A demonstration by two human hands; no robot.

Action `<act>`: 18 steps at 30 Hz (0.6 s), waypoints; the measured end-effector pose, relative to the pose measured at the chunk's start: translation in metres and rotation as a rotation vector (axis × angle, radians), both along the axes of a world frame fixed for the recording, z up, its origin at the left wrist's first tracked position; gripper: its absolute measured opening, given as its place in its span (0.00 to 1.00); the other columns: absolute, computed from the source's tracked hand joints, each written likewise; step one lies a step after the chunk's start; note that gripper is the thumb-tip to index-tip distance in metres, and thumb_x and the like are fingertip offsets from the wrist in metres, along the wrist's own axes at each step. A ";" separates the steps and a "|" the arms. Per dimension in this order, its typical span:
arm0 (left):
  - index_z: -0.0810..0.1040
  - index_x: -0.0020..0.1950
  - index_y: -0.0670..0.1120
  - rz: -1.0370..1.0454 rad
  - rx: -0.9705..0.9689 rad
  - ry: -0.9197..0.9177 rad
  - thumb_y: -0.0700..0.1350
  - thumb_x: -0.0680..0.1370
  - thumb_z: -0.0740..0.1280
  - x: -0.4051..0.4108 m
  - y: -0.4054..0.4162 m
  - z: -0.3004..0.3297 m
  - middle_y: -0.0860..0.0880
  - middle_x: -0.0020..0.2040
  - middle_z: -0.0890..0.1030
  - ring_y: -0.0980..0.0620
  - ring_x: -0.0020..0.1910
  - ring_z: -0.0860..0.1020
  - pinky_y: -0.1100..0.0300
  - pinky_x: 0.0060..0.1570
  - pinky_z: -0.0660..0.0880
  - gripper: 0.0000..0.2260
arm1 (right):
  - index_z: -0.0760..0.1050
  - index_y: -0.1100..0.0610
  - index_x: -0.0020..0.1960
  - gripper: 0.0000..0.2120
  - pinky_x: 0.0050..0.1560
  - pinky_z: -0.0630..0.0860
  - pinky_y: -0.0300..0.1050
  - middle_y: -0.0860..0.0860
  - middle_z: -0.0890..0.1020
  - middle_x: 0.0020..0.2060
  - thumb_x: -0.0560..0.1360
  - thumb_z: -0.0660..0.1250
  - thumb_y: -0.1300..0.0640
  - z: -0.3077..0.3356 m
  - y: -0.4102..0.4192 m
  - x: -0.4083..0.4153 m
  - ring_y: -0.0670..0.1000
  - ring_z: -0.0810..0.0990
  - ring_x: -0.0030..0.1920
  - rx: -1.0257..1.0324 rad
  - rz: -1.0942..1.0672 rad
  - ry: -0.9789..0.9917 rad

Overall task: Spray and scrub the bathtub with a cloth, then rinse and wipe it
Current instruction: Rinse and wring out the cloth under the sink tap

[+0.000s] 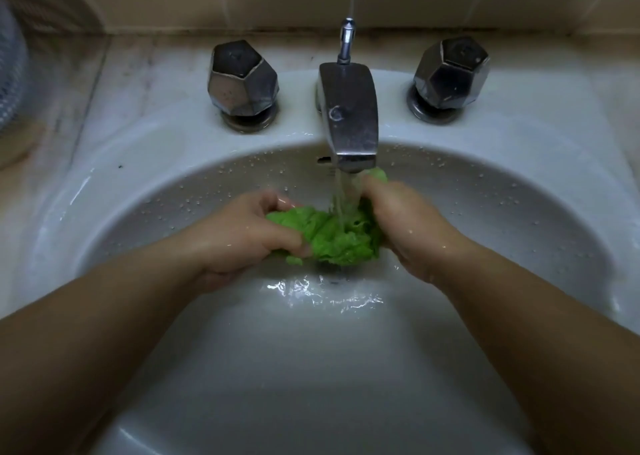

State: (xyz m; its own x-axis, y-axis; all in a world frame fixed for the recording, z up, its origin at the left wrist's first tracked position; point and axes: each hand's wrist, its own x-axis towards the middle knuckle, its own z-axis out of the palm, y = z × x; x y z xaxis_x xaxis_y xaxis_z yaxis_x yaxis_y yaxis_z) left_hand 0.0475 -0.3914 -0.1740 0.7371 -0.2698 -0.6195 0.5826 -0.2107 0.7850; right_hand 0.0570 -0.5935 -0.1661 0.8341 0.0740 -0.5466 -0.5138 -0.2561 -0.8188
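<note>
While water runs | both hands (242, 233) grip green cloth (332, 236) | writing: none legible

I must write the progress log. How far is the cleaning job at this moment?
Done: cannot tell; no bathtub is in view. In hand: the left hand and right hand grip the green cloth under water running from the tap into a sink. Left: at least the final wipe, probably.
</note>
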 end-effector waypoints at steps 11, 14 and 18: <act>0.78 0.48 0.58 0.225 0.305 -0.595 0.55 0.75 0.62 -0.014 -0.076 0.000 0.62 0.46 0.75 0.52 0.56 0.71 0.56 0.56 0.71 0.07 | 0.86 0.49 0.51 0.20 0.59 0.81 0.64 0.56 0.88 0.49 0.81 0.58 0.41 -0.007 0.019 -0.007 0.58 0.87 0.52 0.157 -0.260 0.101; 0.78 0.53 0.51 0.196 0.433 -0.738 0.63 0.78 0.57 -0.020 -0.088 -0.002 0.63 0.47 0.71 0.51 0.58 0.71 0.56 0.59 0.72 0.19 | 0.87 0.48 0.49 0.30 0.61 0.81 0.59 0.53 0.88 0.48 0.78 0.53 0.29 -0.013 0.014 -0.006 0.56 0.87 0.52 0.155 -0.271 0.147; 0.77 0.49 0.52 0.239 0.454 -0.771 0.60 0.81 0.56 -0.020 -0.087 -0.010 0.56 0.43 0.78 0.56 0.45 0.78 0.59 0.45 0.76 0.16 | 0.86 0.46 0.44 0.31 0.60 0.80 0.61 0.51 0.88 0.41 0.77 0.54 0.26 -0.014 0.018 -0.012 0.56 0.87 0.49 0.087 -0.160 0.109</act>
State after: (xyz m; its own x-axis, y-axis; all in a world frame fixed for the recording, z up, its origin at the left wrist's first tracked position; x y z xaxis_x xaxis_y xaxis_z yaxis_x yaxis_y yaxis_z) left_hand 0.0279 -0.4784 -0.1839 0.9942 0.0909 0.0568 0.0006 -0.5342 0.8454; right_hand 0.0446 -0.5759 -0.1804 0.7751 -0.0042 -0.6318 -0.6292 -0.0949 -0.7714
